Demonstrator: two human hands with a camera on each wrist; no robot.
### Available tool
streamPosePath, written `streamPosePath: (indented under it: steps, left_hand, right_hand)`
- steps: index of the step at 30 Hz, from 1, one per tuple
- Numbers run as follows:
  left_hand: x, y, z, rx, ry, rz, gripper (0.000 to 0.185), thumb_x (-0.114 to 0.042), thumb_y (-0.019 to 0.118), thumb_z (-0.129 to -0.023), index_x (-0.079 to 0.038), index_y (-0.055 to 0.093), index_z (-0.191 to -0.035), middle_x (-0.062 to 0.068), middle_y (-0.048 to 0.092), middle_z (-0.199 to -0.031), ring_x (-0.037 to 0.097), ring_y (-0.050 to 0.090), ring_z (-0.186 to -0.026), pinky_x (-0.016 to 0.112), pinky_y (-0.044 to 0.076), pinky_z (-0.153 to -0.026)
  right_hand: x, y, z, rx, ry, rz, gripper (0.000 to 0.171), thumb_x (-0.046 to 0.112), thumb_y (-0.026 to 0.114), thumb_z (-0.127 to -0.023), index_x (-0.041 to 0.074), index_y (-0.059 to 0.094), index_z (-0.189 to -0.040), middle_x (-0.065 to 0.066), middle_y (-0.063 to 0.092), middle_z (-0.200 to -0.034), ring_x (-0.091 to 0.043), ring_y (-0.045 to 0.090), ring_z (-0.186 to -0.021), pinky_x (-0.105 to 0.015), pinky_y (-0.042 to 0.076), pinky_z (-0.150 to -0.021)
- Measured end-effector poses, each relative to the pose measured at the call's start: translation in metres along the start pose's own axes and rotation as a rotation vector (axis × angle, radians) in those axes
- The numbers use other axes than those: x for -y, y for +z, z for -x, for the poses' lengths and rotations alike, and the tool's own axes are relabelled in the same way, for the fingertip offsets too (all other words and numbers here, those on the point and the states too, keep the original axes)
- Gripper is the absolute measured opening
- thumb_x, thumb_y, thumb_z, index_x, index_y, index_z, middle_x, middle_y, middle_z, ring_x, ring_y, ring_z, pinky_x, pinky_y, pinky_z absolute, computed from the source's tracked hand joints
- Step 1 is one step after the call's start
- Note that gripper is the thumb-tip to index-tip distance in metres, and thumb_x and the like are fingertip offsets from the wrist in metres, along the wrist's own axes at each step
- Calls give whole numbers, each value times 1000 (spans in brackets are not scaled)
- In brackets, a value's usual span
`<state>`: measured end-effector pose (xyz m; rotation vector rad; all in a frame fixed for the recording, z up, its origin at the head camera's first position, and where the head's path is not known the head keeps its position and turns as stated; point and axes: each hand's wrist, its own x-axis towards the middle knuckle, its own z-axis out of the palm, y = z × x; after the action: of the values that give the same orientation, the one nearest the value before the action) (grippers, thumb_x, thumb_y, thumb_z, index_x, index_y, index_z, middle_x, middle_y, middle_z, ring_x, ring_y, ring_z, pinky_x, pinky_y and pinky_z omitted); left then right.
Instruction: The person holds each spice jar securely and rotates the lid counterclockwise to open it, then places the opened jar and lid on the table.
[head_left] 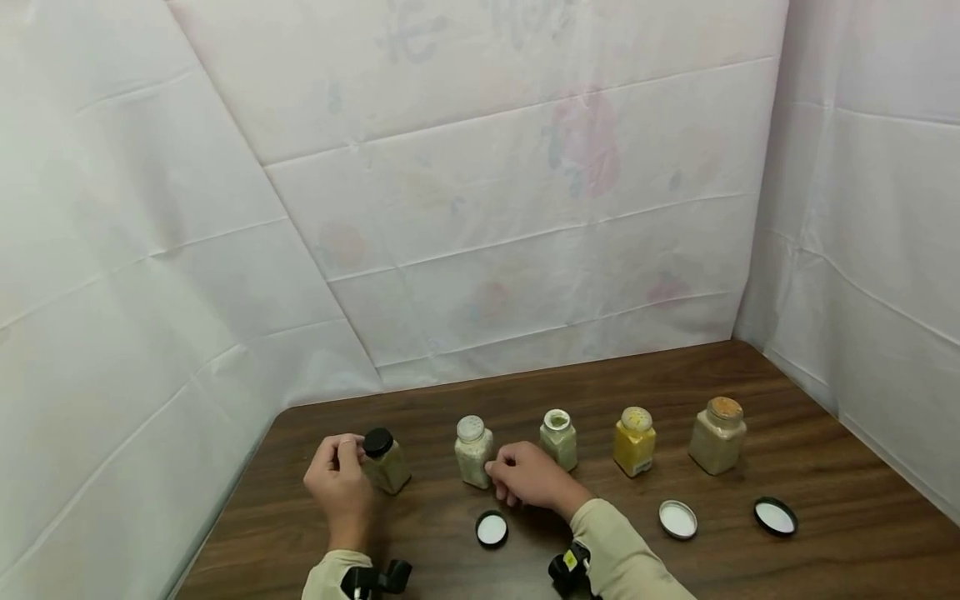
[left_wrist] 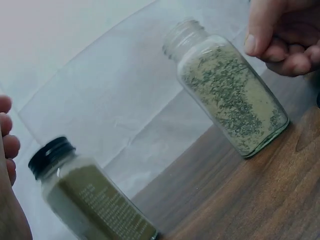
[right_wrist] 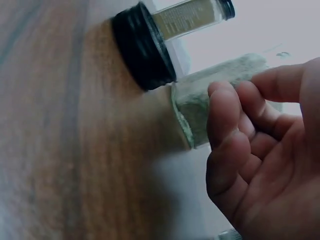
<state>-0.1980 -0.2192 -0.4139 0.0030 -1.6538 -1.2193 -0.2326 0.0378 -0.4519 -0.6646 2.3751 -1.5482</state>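
Holding the capped jar [head_left: 387, 462] at the far left of the row, the left hand [head_left: 339, 483] curls its fingers round the glass and the black cap [head_left: 378, 442]; the jar leans a little in that grip, its base on the desk [head_left: 825, 550]. Just to the right of this grip, the right hand [head_left: 528, 477] rests loosely curled beside the open herb jar [head_left: 474, 452], fingertips at its lower side; whether they pinch it or only touch cannot be told.

Judging by the tilt, the capped jar wants to be kept low, with its base on the wood, so it does not tip.

Room is tight between the two hands, and a loose lid [head_left: 492, 528] lies near the right wrist. Further right of that hand stand three more open jars, pale [head_left: 559, 439], yellow [head_left: 634, 442] and tan [head_left: 717, 435], with two lids [head_left: 678, 518] [head_left: 776, 516] in front of them. Left of the left grip the desk edge and the white sheet [head_left: 150, 333] come close; the freest space lies toward the person.
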Motion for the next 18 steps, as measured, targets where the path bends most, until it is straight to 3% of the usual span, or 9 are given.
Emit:
streamPosePath:
  steps: [4, 8, 13, 18]
  left_hand:
    - [0, -4, -1, -61, -125, 27, 30, 2, 47, -99, 15, 64, -78, 31, 57, -71, 17, 57, -59, 18, 48, -58]
    - [21, -10, -3, -63, -284, 26, 30, -5, 49, -102, 12, 66, -83, 23, 59, -74, 18, 59, -64, 19, 50, -62]
    - [49, -18, -4, 37, -456, -18, 29, -17, 51, -104, 3, 70, -96, 11, 65, -84, 15, 65, -75, 19, 51, -69]
    - [57, -20, -1, 168, -518, -86, 30, -24, 51, -105, -1, 70, -109, 12, 66, -99, 15, 65, -86, 19, 51, -74]
  right_hand:
    - [6, 0, 3, 69, -6, 27, 37, 29, 59, -102, 9, 61, -70, -1, 64, -63, -15, 59, -52, -28, 43, -49]
    - [16, 4, 7, 147, -25, 20, 39, 31, 60, -102, 10, 59, -69, 0, 63, -64, -14, 58, -53, -26, 41, -50]
    - [31, 15, 9, 187, -75, 7, 37, 33, 59, -102, 9, 61, -73, 0, 64, -65, -14, 60, -56, -25, 44, -52]
    - [44, 29, 10, 182, -89, -24, 28, 29, 59, -102, 7, 66, -86, -6, 66, -71, -20, 64, -65, -27, 49, -60]
